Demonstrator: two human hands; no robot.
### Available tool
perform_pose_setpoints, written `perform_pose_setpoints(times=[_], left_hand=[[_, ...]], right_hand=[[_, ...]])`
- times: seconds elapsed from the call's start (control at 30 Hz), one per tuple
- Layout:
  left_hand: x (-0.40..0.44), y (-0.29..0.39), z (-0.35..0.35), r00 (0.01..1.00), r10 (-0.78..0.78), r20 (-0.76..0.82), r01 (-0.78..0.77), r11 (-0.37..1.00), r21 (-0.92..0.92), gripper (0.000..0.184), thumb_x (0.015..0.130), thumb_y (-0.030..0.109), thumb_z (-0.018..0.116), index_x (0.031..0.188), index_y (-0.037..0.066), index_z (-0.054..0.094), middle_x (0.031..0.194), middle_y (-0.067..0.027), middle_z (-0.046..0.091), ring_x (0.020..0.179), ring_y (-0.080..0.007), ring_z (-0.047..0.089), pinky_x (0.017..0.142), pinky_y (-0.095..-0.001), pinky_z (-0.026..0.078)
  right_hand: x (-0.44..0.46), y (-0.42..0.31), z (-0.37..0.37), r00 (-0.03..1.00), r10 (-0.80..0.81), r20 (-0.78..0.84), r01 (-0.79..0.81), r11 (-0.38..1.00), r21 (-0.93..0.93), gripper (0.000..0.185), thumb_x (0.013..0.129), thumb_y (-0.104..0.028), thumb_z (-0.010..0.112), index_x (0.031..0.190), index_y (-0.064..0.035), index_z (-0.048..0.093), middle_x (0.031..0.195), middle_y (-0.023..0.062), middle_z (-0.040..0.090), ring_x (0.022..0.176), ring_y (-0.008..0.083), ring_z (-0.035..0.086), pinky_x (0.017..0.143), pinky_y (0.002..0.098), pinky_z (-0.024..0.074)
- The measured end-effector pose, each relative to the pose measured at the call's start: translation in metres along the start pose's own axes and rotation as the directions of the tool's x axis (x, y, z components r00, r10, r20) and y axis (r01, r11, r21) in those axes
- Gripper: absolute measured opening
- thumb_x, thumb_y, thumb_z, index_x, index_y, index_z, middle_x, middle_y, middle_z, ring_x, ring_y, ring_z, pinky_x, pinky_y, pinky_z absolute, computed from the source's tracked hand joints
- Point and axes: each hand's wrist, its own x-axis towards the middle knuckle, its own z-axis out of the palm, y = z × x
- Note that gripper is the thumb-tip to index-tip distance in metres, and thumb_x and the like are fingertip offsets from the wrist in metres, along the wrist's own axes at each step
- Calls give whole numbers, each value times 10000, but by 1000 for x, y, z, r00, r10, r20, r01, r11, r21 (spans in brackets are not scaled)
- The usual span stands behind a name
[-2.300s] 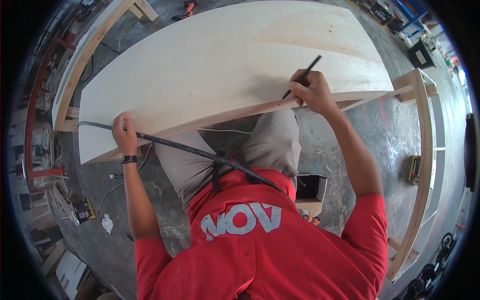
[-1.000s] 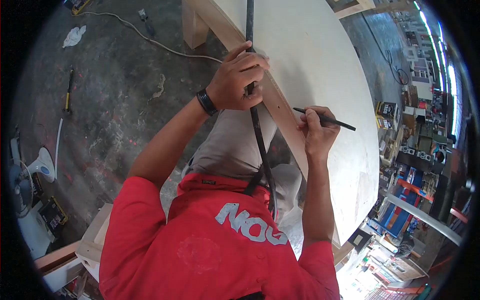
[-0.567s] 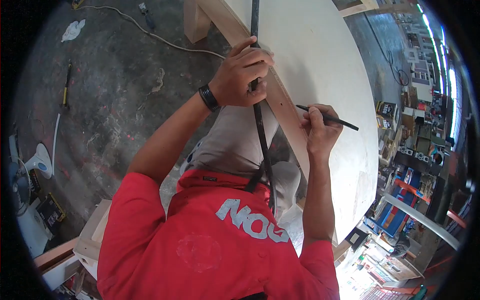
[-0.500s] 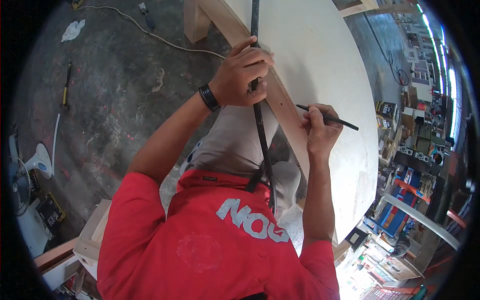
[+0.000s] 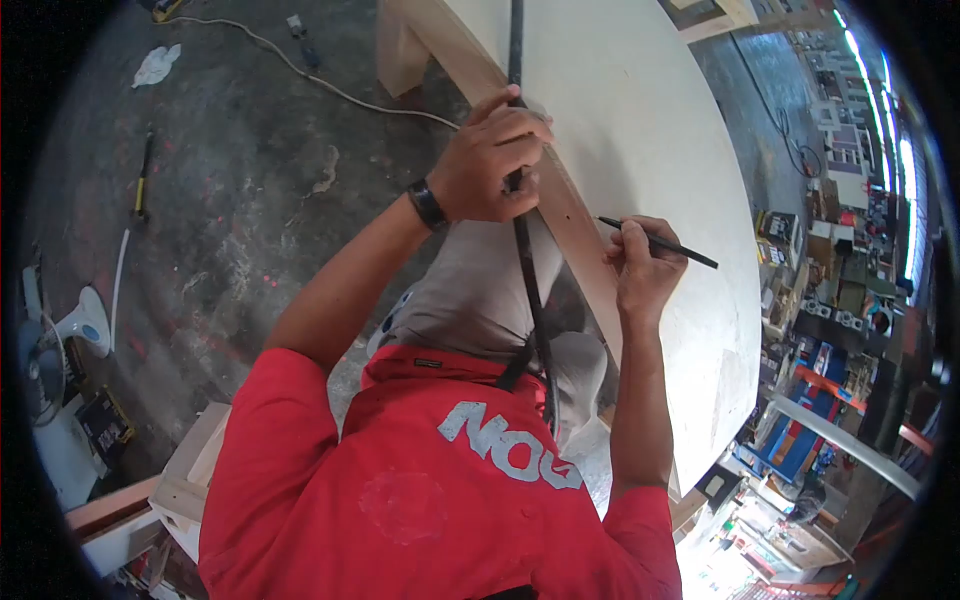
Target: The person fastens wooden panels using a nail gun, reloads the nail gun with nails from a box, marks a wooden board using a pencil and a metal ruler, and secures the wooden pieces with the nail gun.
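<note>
“Several things lie about in the head view; which ones?”

“On the grey floor [image 5: 240, 210], one crumpled white cloth [image 5: 157, 65] and one thin pale cord [image 5: 390, 109] at upper left, plus one long-handled yellow-and-black tool [image 5: 143, 180] at left.”

“What blocks the view?”

“The left hand [image 5: 490, 165], upper centre, hides part of one long black strip [image 5: 529, 265] running from the top edge down to the red shirt [image 5: 420, 470].”

“Count the rest.”

“One broad pale wooden panel [image 5: 690, 310] with a curved edge, right of centre; one slim black pen [image 5: 683, 252] above it.”

“The hands?”

“Left: thumb and half-curled fingers around the strip at the panel's edge. Right hand [image 5: 648, 262], right of centre: fingers pinched tight on the pen. Whether its tip touches wood, I can't tell.”
</note>
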Motion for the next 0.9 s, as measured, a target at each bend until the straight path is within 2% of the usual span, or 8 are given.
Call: perform_pose_setpoints(times=[0.17, 0.33, 0.5, 0.53, 0.63, 0.7, 0.87, 0.9], left_hand=[[-4, -3, 4, 995, 42, -86, -45, 999, -23, 196, 591, 187, 691, 684, 96, 546, 999, -102, 631, 966, -302, 591, 1052, -524, 351], [-2, 1, 11, 994, -37, -105, 36, 999, -9, 217, 621, 226, 691, 761, 91, 595, 1006, -94, 614, 980, -307, 591, 1101, -521, 308], [-25, 0, 6, 989, -150, 16, 147, 984, 98, 302, 701, 333, 752, 853, 96, 644, 1056, -149, 620, 1059, -378, 556, 1018, -515, 378], [-42, -15, 17, 993, 33, -115, -15, 987, 162, 329, 699, 338, 779, 895, 100, 663, 1038, -150, 629, 1031, -375, 572, 945, -490, 431], [-2, 20, -8, 981, -182, 63, 168, 970, 177, 227, 760, 178, 733, 930, 47, 660, 993, -139, 645, 980, -329, 591, 902, -424, 463], [27, 36, -9, 980, -166, 110, 145, 974, 177, 129, 792, 77, 637, 904, 13, 644, 925, -138, 653, 937, -329, 595, 911, -437, 450], [39, 11, 40, 966, 20, 257, -69, 981, 183, 102, 851, 85, 568, 929, 19, 572, 978, -134, 637, 991, -319, 578, 1046, -502, 325], [44, 30, 49, 943, 66, 327, -138, 969, 204, 107, 854, 89, 569, 933, 16, 570, 1007, -143, 632, 1007, -333, 575, 1045, -504, 329]], right_hand=[[7, 24, -13, 996, -29, -90, 25, 999, -37, 98, 836, -124, 653, 798, -51, 601, 654, 21, 549, 547, 103, 512, 490, 243, 435], [9, 28, -11, 991, -30, -134, 76, 933, 351, 140, 886, -114, 613, 1004, -39, 620, 761, 26, 560, 636, 102, 514, 538, 259, 452], [12, 69, -21, 955, -296, 25, 297, 943, -149, 320, 970, -237, 503, 1233, -56, 525, 956, 67, 587, 802, 134, 543, 676, 294, 483], [-3, 77, -26, 927, -358, 110, 374, 901, -222, 356, 984, -272, 482, 1267, -57, 499, 1026, 76, 582, 857, 148, 551, 721, 309, 486], [-40, 78, -29, 888, -411, 207, 429, 902, -49, 384, 955, -210, 511, 1303, -48, 486, 1057, 79, 608, 877, 174, 590, 756, 314, 503], [-73, 65, -50, 894, -432, 123, 404, 893, 200, 404, 912, -113, 561, 1305, -38, 498, 1017, 73, 639, 842, 186, 620, 746, 305, 515], [-178, 74, -142, 821, -393, -415, 394, 915, -88, 390, 865, -13, 561, 1253, -47, 560, 915, 87, 634, 729, 116, 599, 659, 264, 508], [-200, 89, -154, 842, -74, -534, 283, 904, 321, 389, 856, 11, 553, 1240, -48, 569, 884, 87, 634, 705, 112, 597, 643, 262, 505]])
